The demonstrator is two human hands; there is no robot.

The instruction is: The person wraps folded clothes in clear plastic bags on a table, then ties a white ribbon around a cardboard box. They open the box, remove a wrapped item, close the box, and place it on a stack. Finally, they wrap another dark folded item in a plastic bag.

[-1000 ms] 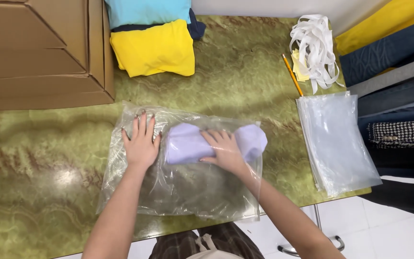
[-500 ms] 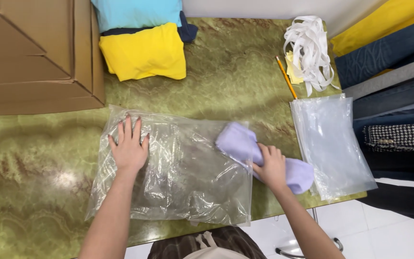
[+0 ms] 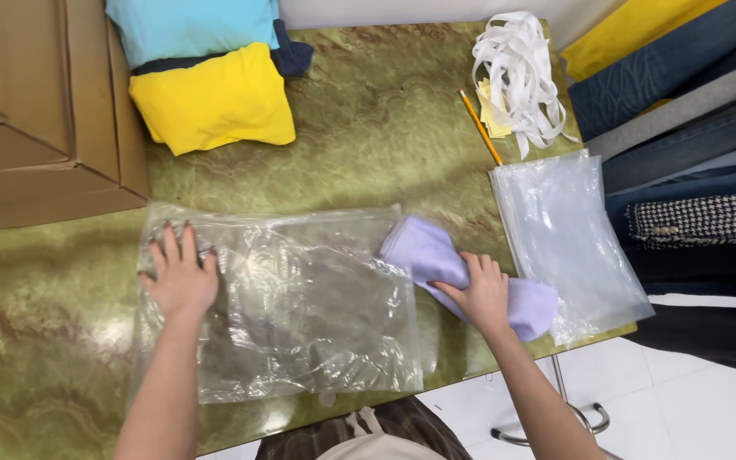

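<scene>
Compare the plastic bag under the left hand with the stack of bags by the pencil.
The bag lies alone, spread wide and wrinkled, pinned flat by the left hand. The stack of bags is several layers, smoother, and no hand rests on it. The bag runs lengthwise across the table; the stack runs away from the person, its near end over the edge. Both are clear plastic.
</scene>
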